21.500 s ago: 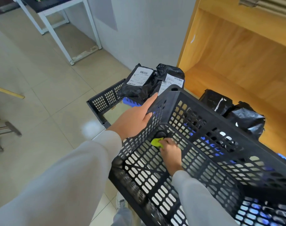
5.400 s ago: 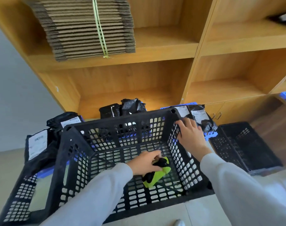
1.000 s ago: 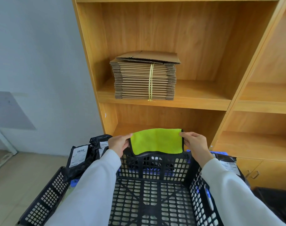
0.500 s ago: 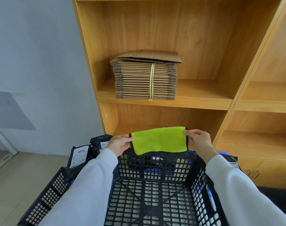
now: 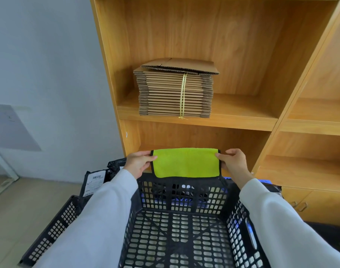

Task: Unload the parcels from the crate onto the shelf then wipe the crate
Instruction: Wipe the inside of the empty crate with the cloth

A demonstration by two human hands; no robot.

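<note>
A lime-green cloth [image 5: 185, 163] with a black hem is stretched flat above the far wall of the black slatted crate [image 5: 182, 192]. My left hand [image 5: 139, 163] pinches its left edge and my right hand [image 5: 234, 163] pinches its right edge. The crate's inside holds nothing. Black parcels with white labels [image 5: 94, 182] lie to the left behind the crate, partly hidden by my left sleeve. The edge of another parcel shows at the right [image 5: 271, 187]. The wooden shelf [image 5: 202, 120] stands straight ahead.
A tied stack of flat cardboard [image 5: 176, 91] sits on the upper shelf board. A second black crate [image 5: 53, 229] lies at the lower left on the tiled floor. Cabinet doors with handles [image 5: 300, 205] are at the right. A grey wall is on the left.
The cloth, bunched inside the crate seconds ago, is now held spread out between both hands. Over the last second my hands moved slightly apart, stretching it wider.
</note>
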